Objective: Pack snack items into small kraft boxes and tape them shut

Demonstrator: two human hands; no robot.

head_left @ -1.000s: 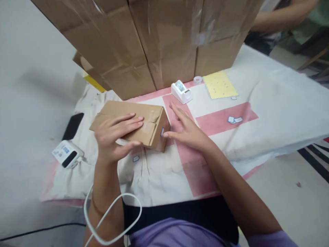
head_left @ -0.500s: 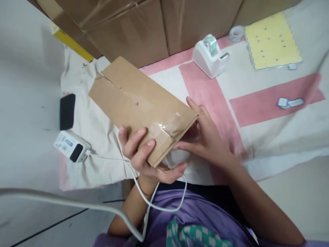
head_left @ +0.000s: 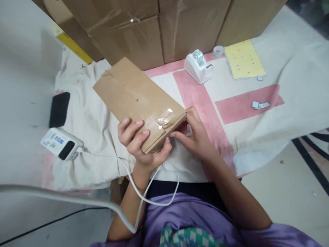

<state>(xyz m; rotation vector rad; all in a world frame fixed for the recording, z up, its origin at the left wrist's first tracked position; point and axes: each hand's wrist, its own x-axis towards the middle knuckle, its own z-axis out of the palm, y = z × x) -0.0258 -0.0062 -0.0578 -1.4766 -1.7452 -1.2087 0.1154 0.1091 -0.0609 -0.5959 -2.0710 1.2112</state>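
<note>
A flat brown cardboard box [head_left: 136, 96] is held tilted above the cloth, with shiny clear tape across its near end. My left hand [head_left: 141, 144] grips its near left corner, several fingers on the top face and the thumb at the end edge. At the near right corner, my right hand [head_left: 196, 133] has its thumb at the end edge and its fingers partly hidden behind the box. That hand's fingers are bent around the corner; the underside of the box is out of sight.
Large cardboard boxes [head_left: 190, 31] line the back. A white tape dispenser [head_left: 197, 67], a tape roll [head_left: 218, 51] and a yellow dotted sheet [head_left: 244, 60] lie on the cloth [head_left: 164, 82]. At left are a black phone [head_left: 59, 109] and a white power bank [head_left: 61, 143] with a white cable [head_left: 131, 176].
My left thumb has moved up to the box's end edge. My right hand has closed in on the near right corner. The view has shifted, showing more floor at right.
</note>
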